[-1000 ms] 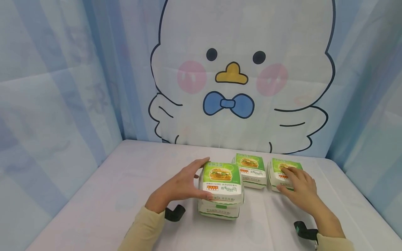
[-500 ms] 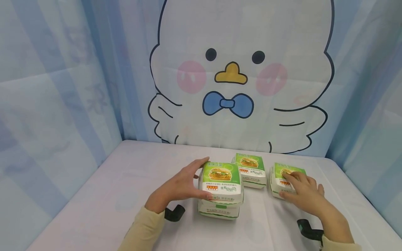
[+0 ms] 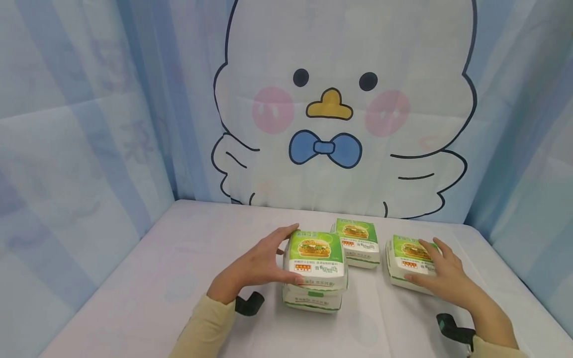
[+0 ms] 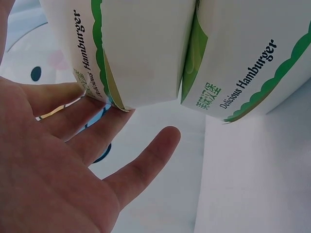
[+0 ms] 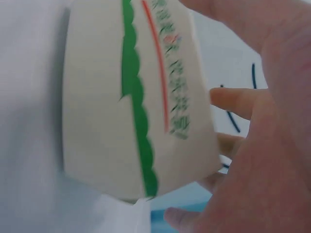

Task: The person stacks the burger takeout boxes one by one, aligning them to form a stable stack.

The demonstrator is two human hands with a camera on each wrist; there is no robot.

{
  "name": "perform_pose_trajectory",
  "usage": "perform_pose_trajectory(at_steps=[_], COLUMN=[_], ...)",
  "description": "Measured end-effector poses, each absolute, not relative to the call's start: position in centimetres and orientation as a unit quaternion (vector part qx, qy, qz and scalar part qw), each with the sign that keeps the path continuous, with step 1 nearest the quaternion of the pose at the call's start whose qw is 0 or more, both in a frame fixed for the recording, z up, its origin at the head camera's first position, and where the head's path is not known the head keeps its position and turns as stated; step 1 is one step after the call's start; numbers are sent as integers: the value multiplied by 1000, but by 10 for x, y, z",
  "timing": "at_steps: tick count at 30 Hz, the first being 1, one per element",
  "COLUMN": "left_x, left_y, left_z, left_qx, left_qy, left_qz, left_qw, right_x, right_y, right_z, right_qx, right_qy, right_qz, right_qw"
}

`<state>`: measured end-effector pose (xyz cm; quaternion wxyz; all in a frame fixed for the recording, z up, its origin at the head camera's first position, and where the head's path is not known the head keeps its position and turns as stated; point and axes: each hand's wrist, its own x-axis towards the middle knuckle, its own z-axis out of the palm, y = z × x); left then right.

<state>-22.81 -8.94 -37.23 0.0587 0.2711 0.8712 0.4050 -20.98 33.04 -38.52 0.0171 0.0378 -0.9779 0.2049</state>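
Two burger boxes, white with green tops, are stacked near the table's middle. My left hand (image 3: 257, 263) holds the upper burger box (image 3: 315, 253) from its left, thumb across the front and fingers at the back. Below it, the lower burger box (image 3: 311, 301) shows only its front. My right hand (image 3: 452, 278) is over the right-hand burger box (image 3: 409, 258), with its thumb by the front edge and extended fingers spread over the top's right part. In the right wrist view, this box's printed side (image 5: 104, 107) lies beside the fingers. Whether every fingertip touches is unclear.
Another burger box (image 3: 358, 241) stands behind the stack, left of the right-hand box. A pale cloth covers the table (image 3: 179, 248). Behind it hangs a curtain (image 3: 327, 184) with a cartoon bird, and side curtains flank the table.
The right-hand burger box has slid toward me and slightly right, turning a little. My right hand has moved right and nearer, its fingers lifting and spreading. The left hand and stack stay put.
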Motion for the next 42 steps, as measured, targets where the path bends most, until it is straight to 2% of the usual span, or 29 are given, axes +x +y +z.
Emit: perform_pose_trajectory(at_steps=[4,11,17,28,42], left_x=[-228,-227,-227,-227,-229], left_y=[-91,-92,-91,-99,-97], left_z=[-373,-372,-372,-370,-372], left_qx=[274,288,293,324,319], left_qy=[862,846,839,827,831], left_qz=[421,445,453,455,454], left_qw=[62,62,71,58,46], right_x=[-210,-208,-208,-208,-207], right_y=[337,344,351,362,360], right_z=[-392,-393,-398,-405,-406], right_qx=[41,45,46,47,60], right_qy=[-975,-974,-968,-965,-960], right_qz=[217,222,246,259,275], right_qw=[2,21,5,4,6])
